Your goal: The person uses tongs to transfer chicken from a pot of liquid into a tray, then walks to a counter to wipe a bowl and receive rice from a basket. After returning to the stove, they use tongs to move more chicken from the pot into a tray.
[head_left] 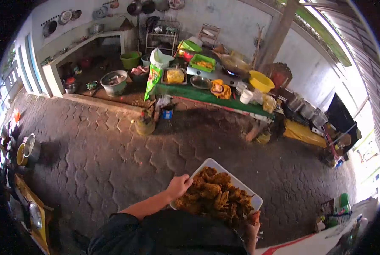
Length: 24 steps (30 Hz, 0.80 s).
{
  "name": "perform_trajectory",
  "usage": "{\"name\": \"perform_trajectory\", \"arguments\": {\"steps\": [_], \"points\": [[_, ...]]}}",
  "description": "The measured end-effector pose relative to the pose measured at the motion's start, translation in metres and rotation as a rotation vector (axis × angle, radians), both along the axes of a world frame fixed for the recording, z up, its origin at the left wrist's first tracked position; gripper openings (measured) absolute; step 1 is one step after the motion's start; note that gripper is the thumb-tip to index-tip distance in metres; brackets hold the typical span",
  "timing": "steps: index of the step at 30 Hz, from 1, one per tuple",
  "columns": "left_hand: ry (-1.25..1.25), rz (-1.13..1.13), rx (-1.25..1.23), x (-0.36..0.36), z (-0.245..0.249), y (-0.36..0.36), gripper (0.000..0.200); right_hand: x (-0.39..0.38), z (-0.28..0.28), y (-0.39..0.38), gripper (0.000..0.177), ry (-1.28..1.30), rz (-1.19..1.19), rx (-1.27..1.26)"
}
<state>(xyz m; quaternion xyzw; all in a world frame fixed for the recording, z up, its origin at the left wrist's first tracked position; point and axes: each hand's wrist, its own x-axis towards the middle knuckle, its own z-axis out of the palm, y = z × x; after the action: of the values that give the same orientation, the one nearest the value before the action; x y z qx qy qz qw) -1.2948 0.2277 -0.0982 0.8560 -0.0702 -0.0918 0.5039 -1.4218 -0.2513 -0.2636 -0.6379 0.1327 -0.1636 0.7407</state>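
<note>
A white rectangular tray (236, 182) heaped with brown fried chicken pieces (217, 193) is held in front of my body, above the paved floor. My left hand (180, 187) is closed on the tray's left rim, thumb side up. At the lower right corner, my right hand (253, 224) grips the opposite edge; its fingers are partly hidden by the rim. My dark shirt covers the near side of the tray.
Ahead stands a long green-topped table (177, 90) with a green basket (202, 63), a wok (235, 64) on a burner and a yellow basin (261, 80). A gas cylinder (145, 126) stands on the floor. Pots (32, 148) sit at left, a white surface (296, 244) lower right.
</note>
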Motion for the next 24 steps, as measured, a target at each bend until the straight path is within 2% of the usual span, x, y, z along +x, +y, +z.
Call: {"name": "perform_trajectory", "arguments": {"steps": [2, 3, 5, 6, 7, 9, 10, 12, 13, 14, 16, 20, 22, 24], "points": [[-0.032, 0.042, -0.015, 0.046, 0.005, 0.0, 0.033, 0.057, 0.019, 0.014, 0.047, -0.107, 0.046, 1.032], [0.029, 0.081, -0.057, 0.063, 0.013, 0.002, 0.033, 0.081, 0.036, 0.024, 0.047, -0.103, 0.038, 1.047], [0.107, 0.122, -0.094, 0.103, 0.016, 0.007, 0.033, 0.137, 0.08, 0.041, 0.041, -0.004, 0.054, -0.086], [0.05, 0.168, -0.033, 0.122, 0.007, 0.01, 0.032, 0.161, 0.092, 0.045, 0.038, 0.056, 0.073, -0.656], [-0.009, 0.214, 0.026, 0.137, 0.0, 0.012, 0.031, 0.186, 0.092, 0.044, 0.038, 0.075, 0.08, -0.654], [-0.004, 0.307, 0.001, 0.16, -0.01, 0.015, 0.031, 0.246, 0.09, 0.035, 0.024, 0.309, 0.14, -0.719], [-0.018, 0.399, -0.024, 0.169, -0.013, 0.018, 0.032, 0.273, 0.112, 0.048, 0.024, 0.309, 0.156, -0.727], [0.011, 0.43, -0.009, 0.193, -0.008, 0.027, 0.034, 0.319, 0.159, 0.09, 0.02, 0.411, 0.162, -0.835], [0.026, 0.461, 0.005, 0.207, -0.009, 0.03, 0.033, 0.34, 0.156, 0.095, 0.018, 0.275, 0.152, -0.861], [0.039, 0.49, 0.019, 0.223, -0.01, 0.034, 0.033, 0.363, 0.149, 0.096, 0.018, 0.27, 0.169, -0.864], [0.055, 0.507, 0.003, 0.26, -0.007, 0.041, 0.033, 0.414, 0.124, 0.093, 0.02, 0.302, 0.285, -0.677], [0.068, 0.492, -0.05, 0.345, -0.019, 0.059, 0.033, 0.505, 0.07, 0.094, 0.021, 0.223, 0.23, -0.697], [0.063, 0.5, -0.028, 0.401, -0.018, 0.065, 0.032, 0.551, 0.064, 0.097, 0.026, 0.165, 0.275, -0.51], [0.082, 0.5, 0.006, 0.445, -0.017, 0.07, 0.031, 0.592, 0.057, 0.094, 0.031, 0.186, 0.297, -0.45]]}}
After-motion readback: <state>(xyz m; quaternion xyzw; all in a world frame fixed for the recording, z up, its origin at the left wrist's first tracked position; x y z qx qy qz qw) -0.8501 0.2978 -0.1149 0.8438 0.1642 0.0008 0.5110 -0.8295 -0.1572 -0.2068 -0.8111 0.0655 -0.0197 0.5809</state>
